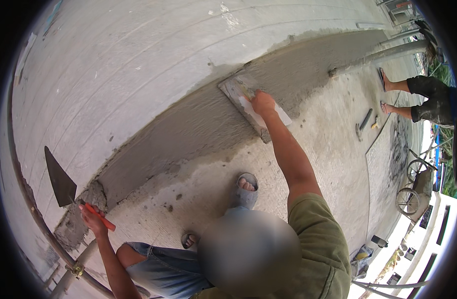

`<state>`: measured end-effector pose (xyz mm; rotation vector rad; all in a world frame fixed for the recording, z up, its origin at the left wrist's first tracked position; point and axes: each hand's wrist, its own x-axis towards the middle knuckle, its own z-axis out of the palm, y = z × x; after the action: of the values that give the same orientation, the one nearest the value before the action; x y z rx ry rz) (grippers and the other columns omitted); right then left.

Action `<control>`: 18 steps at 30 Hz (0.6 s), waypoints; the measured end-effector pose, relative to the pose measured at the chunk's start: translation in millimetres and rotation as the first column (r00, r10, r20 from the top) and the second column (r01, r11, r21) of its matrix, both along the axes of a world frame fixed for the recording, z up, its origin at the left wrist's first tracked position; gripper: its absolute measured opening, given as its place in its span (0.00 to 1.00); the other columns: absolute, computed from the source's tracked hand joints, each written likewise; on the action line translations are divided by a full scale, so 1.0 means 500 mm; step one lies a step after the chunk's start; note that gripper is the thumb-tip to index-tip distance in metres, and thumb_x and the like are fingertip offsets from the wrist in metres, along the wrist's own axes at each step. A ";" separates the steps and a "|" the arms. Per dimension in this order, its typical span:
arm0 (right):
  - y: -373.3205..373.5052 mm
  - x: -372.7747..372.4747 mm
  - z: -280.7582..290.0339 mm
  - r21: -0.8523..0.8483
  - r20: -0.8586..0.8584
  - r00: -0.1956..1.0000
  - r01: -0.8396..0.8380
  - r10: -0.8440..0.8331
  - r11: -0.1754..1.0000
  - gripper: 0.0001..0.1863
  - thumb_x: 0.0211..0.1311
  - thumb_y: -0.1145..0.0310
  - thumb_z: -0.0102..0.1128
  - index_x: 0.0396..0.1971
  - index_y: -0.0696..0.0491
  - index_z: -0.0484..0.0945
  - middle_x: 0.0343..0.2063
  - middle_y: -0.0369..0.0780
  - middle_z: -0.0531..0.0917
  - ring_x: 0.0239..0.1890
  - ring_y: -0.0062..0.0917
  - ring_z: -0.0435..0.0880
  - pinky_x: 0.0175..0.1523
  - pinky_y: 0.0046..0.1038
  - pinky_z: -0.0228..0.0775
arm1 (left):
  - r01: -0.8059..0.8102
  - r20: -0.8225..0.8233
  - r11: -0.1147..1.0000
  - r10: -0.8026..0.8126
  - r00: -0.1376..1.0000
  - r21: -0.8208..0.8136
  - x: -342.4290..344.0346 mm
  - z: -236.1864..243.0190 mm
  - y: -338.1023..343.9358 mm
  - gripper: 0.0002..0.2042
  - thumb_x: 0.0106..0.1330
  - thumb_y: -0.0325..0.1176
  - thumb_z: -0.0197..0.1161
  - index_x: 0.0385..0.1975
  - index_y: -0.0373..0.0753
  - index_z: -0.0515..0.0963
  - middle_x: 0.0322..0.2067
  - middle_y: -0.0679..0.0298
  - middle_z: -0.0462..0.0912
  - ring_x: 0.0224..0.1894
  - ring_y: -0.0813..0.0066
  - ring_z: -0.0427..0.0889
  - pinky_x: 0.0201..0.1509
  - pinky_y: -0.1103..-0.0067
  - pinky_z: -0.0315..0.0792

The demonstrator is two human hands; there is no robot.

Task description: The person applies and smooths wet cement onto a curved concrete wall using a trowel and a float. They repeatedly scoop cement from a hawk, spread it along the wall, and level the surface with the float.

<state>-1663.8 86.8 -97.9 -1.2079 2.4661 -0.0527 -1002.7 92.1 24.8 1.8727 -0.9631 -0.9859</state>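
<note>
My left hand [93,219] grips a pointing trowel by its red handle; the dark triangular blade [59,179] points up along the pale wall [109,70]. My right hand [262,103] is closed on the handle of a flat rectangular float [234,97], which lies on a long band of wet grey mortar [163,139] along the wall's base. Rougher mortar [69,231] sits near my left hand. My sandalled feet [246,184] are on the concrete floor below the band.
Metal poles with a clamp [77,269] run at lower left. Another pole [383,55] lies at upper right, near another person's legs [427,87]. A hammer [364,124] and small tool [375,123] lie on the floor. A wheelbarrow [415,194] stands at right.
</note>
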 end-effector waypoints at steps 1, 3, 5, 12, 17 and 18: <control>0.004 0.007 -0.004 -0.006 0.005 1.000 -0.009 0.009 1.000 0.16 0.58 0.63 0.51 0.40 0.58 0.74 0.39 0.52 0.79 0.44 0.45 0.78 0.48 0.40 0.69 | 0.003 0.007 1.000 -0.003 1.000 -0.002 -0.005 -0.002 -0.003 0.26 0.67 0.61 0.39 0.28 0.41 0.65 0.17 0.68 0.65 0.15 0.80 0.65 0.18 0.83 0.61; 0.010 0.042 0.001 -0.060 0.032 0.999 -0.021 0.023 0.998 0.15 0.57 0.64 0.52 0.39 0.59 0.74 0.37 0.52 0.80 0.42 0.46 0.78 0.47 0.40 0.70 | 0.007 0.026 1.000 -0.008 1.000 0.017 -0.013 -0.001 -0.008 0.25 0.67 0.61 0.39 0.28 0.41 0.65 0.17 0.68 0.65 0.15 0.80 0.65 0.18 0.83 0.61; 0.026 0.065 0.004 -0.090 0.057 0.995 -0.081 0.087 0.993 0.15 0.57 0.64 0.52 0.38 0.59 0.73 0.36 0.52 0.80 0.41 0.46 0.78 0.47 0.41 0.69 | 0.012 0.035 1.000 -0.013 0.999 0.025 -0.018 -0.002 -0.013 0.25 0.67 0.61 0.39 0.29 0.41 0.65 0.17 0.68 0.65 0.15 0.80 0.65 0.18 0.82 0.62; 0.068 0.063 0.026 -0.088 0.091 0.996 -0.014 0.022 0.996 0.16 0.58 0.62 0.52 0.39 0.58 0.72 0.38 0.52 0.79 0.44 0.46 0.77 0.48 0.41 0.68 | 0.016 0.025 0.999 -0.017 1.000 0.039 -0.044 -0.013 -0.031 0.25 0.66 0.62 0.40 0.28 0.42 0.65 0.17 0.69 0.65 0.15 0.80 0.65 0.18 0.82 0.62; 0.084 -0.050 0.032 -0.035 0.006 0.994 0.106 -0.106 0.994 0.17 0.59 0.59 0.52 0.40 0.57 0.73 0.39 0.52 0.79 0.45 0.46 0.77 0.49 0.41 0.68 | 0.046 0.050 0.997 -0.049 0.998 0.055 -0.062 -0.012 -0.037 0.26 0.66 0.62 0.39 0.27 0.42 0.65 0.17 0.69 0.65 0.15 0.79 0.65 0.18 0.82 0.62; 0.086 -0.077 0.033 -0.021 -0.010 0.991 0.131 -0.132 0.991 0.18 0.59 0.59 0.52 0.41 0.57 0.73 0.40 0.52 0.79 0.45 0.46 0.77 0.49 0.40 0.68 | 0.049 0.059 0.997 -0.052 0.997 0.056 -0.054 -0.017 -0.040 0.26 0.66 0.62 0.39 0.27 0.42 0.65 0.17 0.69 0.64 0.15 0.79 0.65 0.17 0.82 0.62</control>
<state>-1702.4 129.6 -81.5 -1.0548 2.5583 -0.1073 -1029.5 72.3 16.1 1.9416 -1.0328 -1.0002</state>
